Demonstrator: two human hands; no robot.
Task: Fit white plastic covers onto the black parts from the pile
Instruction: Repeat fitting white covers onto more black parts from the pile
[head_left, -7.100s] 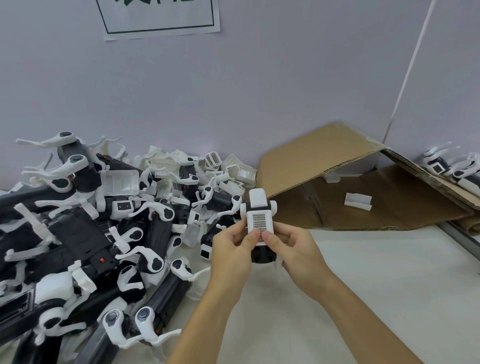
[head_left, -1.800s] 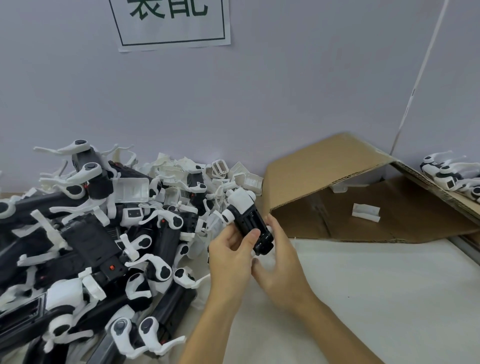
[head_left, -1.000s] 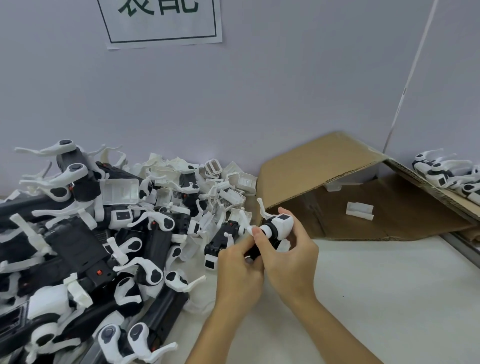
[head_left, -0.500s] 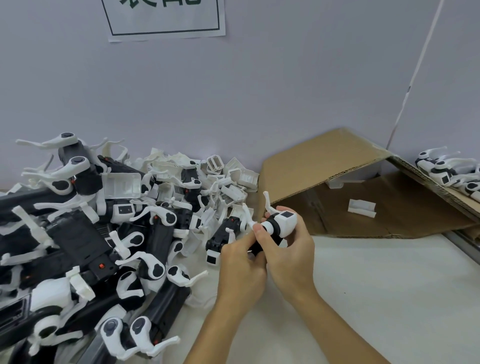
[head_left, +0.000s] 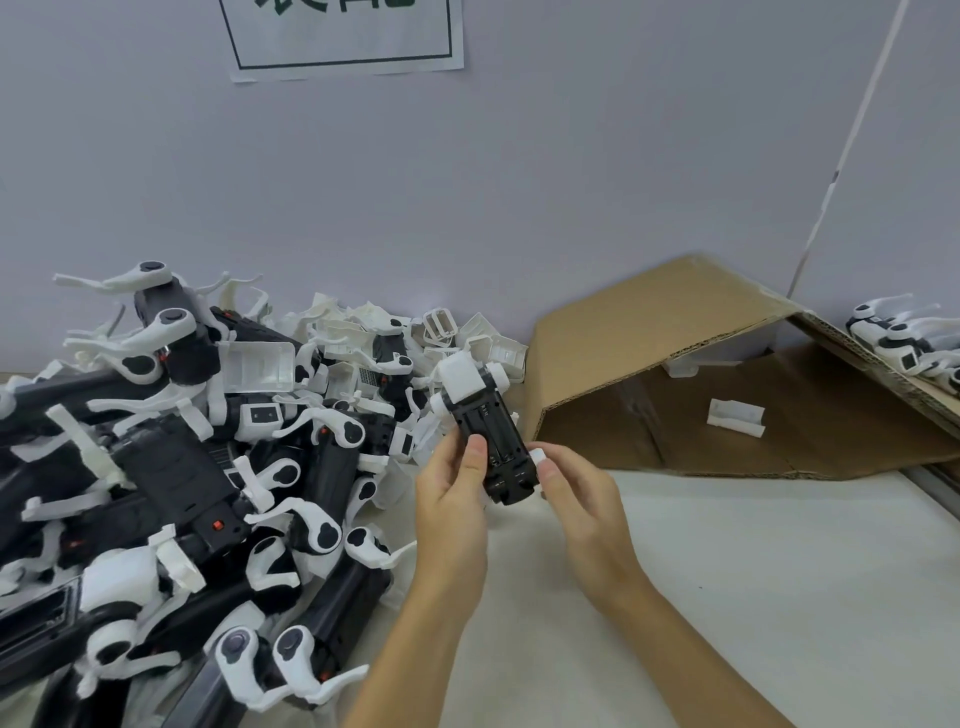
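At your nine o'clock the pile (head_left: 197, 467) of black parts and loose white covers sprawls over the worktop (head_left: 753, 597), reaching back to the wall. Moving toward centre, your left hand (head_left: 451, 499) grasps the black part (head_left: 491, 441), thumb laid across its dark ribbed face and fingers curled behind it. The part is lifted off the worktop and tilted, its far end pointing toward eleven o'clock, where a white cover (head_left: 462, 382) sits on it with round white lugs sticking out either side. Your right hand (head_left: 582, 512) meets the part's near end from the three o'clock side, fingertips pinching its edge; how firmly is hard to tell from this angle. Farther toward two o'clock a flattened cardboard box (head_left: 675, 338) leans open, with a small white piece (head_left: 736, 415) lying inside. At the far right edge more white-covered parts (head_left: 909, 343) rest on the cardboard.
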